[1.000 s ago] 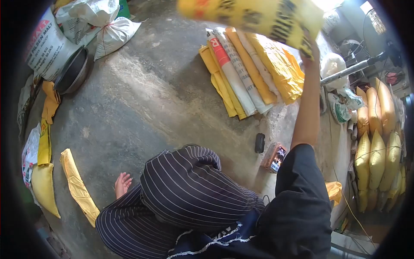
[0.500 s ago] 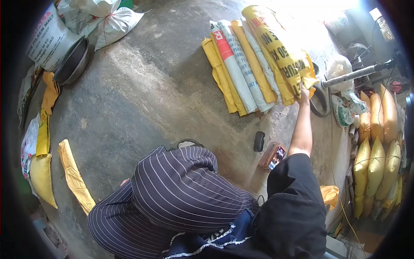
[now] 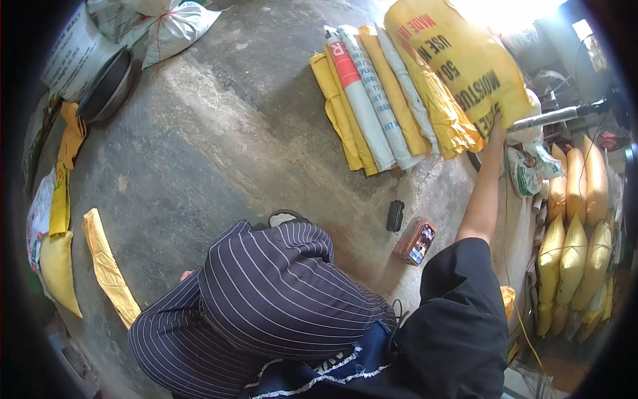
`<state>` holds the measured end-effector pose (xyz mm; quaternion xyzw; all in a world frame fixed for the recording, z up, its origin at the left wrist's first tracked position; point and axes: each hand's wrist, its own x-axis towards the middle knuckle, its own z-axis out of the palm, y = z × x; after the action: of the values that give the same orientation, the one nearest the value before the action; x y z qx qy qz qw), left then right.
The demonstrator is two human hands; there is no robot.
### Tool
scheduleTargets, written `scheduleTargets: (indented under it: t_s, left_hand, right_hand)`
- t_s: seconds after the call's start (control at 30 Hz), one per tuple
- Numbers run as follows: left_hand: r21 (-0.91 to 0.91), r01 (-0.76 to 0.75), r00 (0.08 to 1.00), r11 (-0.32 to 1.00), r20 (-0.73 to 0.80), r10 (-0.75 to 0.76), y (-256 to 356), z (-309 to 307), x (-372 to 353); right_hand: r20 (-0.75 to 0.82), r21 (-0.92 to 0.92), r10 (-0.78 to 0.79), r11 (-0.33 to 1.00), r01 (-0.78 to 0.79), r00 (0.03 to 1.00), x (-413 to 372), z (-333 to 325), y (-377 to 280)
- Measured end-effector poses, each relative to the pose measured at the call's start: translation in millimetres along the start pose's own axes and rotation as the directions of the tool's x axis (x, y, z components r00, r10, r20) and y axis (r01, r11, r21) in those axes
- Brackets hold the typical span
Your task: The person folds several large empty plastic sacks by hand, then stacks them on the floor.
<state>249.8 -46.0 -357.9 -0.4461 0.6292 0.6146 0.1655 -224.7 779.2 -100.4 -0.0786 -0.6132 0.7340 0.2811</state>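
Observation:
My right hand [image 3: 495, 124] is stretched far forward and grips the lower edge of a large yellow printed sack [image 3: 465, 60], held flat and lifted at the right end of a row of folded yellow and white sacks [image 3: 372, 100] on the concrete floor. The sack partly covers the row's rightmost yellow sack [image 3: 446, 113]. My left hand is out of sight behind my striped trouser knee [image 3: 279, 292].
A phone [image 3: 417, 241] and a small black object [image 3: 395, 215] lie on the floor near my right arm. Filled yellow bags [image 3: 571, 219] line the right side beside a metal pole [image 3: 551, 116]. A metal bowl [image 3: 106, 76] and white sacks [image 3: 176, 23] sit upper left; a folded yellow sack [image 3: 106, 266] lies left.
The yellow sack went from high in the air down onto the row, then lifted again and opened out flat toward the right. My right hand stayed closed on its edge.

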Motion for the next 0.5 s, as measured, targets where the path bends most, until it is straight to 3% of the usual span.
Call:
scheduleTargets:
  t_s: [0.07,0.13,0.17,0.27,0.3,0.4,0.5]
  left_hand:
    - [0.012,0.003,1.0,1.0,0.001,-0.003,-5,1,0]
    - [0.03,0.004,1.0,1.0,0.0,-0.004,-7,2,-7]
    - [0.04,0.007,1.0,0.999,-0.003,-0.007,-13,0,-9]
    - [0.072,0.013,1.0,0.997,-0.01,-0.013,-18,-1,-19]
    - [0.092,0.007,1.0,0.996,-0.009,-0.006,-17,-1,-18]
    - [0.144,0.009,1.0,0.99,-0.003,-0.008,-13,-3,-19]
    - [0.213,-0.003,1.0,0.977,0.008,0.001,-10,-4,-23]
  right_hand:
    - [-0.05,-0.307,-0.031,0.952,0.014,0.998,15,-51,57]
    - [-0.294,-0.714,0.129,0.629,-0.308,0.947,-14,-43,61]
    - [-0.363,-0.768,0.153,0.51,-0.388,0.919,-16,-52,73]
    - [-0.425,-0.812,0.068,0.411,-0.414,0.903,11,-84,107]
    - [-0.422,-0.83,0.029,0.39,-0.399,0.906,21,-91,115]
    - [-0.275,-0.956,-0.129,0.14,-0.257,0.953,0,-46,75]
    - [-0.077,-0.997,-0.084,0.038,-0.074,0.993,-3,-19,55]
